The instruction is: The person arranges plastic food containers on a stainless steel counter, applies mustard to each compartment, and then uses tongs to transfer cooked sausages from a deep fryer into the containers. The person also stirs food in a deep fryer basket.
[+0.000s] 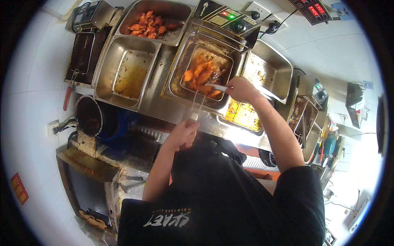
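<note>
My left hand [184, 135] grips the handle of a wire fryer basket [222, 97], which sits in the bubbling oil of a deep fryer [174, 66]. Inside the basket lie several orange-brown fried chicken pieces [204, 73]. My right hand [243, 89], over the fryer's right side, is closed on metal tongs [217, 87]. The tips of the tongs are at the chicken in the lower part of the basket; whether they pinch a piece I cannot tell.
A steel pan [121, 21] with fried chicken stands at the upper left, above an oily steel pan [103, 77]. Right of the fryer are another steel pan [289, 67] and a brightly lit wire rack [243, 113]. An idle fryer basket with a red handle [67, 97] is far left.
</note>
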{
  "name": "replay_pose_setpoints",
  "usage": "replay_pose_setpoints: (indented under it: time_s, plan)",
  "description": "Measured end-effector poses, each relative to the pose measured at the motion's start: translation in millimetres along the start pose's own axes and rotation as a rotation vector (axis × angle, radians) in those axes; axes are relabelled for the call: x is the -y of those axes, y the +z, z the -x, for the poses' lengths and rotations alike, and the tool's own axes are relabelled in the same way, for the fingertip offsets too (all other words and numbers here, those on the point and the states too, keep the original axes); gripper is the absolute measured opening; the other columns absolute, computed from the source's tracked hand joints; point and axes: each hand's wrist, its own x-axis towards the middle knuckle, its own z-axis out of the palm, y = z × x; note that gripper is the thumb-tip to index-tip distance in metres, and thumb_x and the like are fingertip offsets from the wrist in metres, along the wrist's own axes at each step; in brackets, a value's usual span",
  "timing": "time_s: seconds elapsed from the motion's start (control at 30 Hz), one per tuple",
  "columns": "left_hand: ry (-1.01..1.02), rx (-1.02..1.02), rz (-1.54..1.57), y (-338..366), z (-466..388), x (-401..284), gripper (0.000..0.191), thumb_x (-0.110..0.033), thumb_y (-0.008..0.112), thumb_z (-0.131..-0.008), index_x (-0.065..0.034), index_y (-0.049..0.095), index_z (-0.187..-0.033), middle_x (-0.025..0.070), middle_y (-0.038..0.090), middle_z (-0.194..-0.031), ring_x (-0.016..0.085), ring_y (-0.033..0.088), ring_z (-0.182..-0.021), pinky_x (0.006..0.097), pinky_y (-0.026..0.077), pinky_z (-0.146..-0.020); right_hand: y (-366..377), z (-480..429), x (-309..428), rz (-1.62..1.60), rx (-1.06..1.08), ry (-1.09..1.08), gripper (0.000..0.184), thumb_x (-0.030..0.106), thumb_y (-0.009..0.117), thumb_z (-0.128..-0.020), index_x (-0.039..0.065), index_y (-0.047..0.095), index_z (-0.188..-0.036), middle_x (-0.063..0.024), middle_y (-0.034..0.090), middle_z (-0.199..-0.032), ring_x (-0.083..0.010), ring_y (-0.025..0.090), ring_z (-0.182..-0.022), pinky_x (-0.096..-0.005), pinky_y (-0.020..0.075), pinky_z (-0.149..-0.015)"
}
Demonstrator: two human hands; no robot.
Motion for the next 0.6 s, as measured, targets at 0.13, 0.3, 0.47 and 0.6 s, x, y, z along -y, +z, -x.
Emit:
replay_pose_setpoints:
  time_s: [0.13,0.3,0.47,0.6]
  plan:
    - [0.031,0.007,0.095,-2,3,4,0.018,-0.022,0.064,-0.107,-0.0119,0.052,-0.098,-0.0072,0.036,-0.058,0.005,0.030,-0.043,0.0260,0.024,-0.040,-41,9,-17,0.138,-0.061,0.084,0.022,0.021,0.066,-0.094,0.008,0.080,-0.104,-0.0194,0.077,-0.103,-0.0384,0.074,-0.099,-0.0492,0.0592,-0.088]
    - [0.169,0.037,0.099,-2,9,13,0.018,-0.016,0.068,-0.103,-0.0075,0.054,-0.111,-0.0030,0.046,-0.072,0.004,0.038,-0.052,0.0237,0.032,-0.044,-97,43,-7,0.300,-0.248,0.023,0.014,0.014,0.066,-0.091,0.009,0.079,-0.094,-0.0152,0.076,-0.092,-0.0377,0.074,-0.089,-0.0493,0.0585,-0.086]
    - [0.151,-0.008,0.061,6,15,9,0.021,-0.014,0.068,-0.103,-0.0060,0.053,-0.116,-0.0010,0.050,-0.079,0.004,0.039,-0.053,0.0231,0.032,-0.045,-73,40,59,0.473,-0.149,-0.287,0.015,0.010,0.065,-0.088,0.008,0.079,-0.094,-0.0139,0.077,-0.097,-0.0349,0.076,-0.093,-0.0464,0.0609,-0.088]
    - [0.128,-0.066,0.021,19,18,9,0.018,-0.016,0.066,-0.104,-0.0082,0.054,-0.115,-0.0016,0.050,-0.077,0.003,0.038,-0.052,0.0232,0.031,-0.043,-39,-1,91,0.543,0.002,-0.391,0.017,0.011,0.065,-0.090,0.005,0.078,-0.099,-0.0168,0.077,-0.102,-0.0333,0.077,-0.100,-0.0427,0.0622,-0.086]
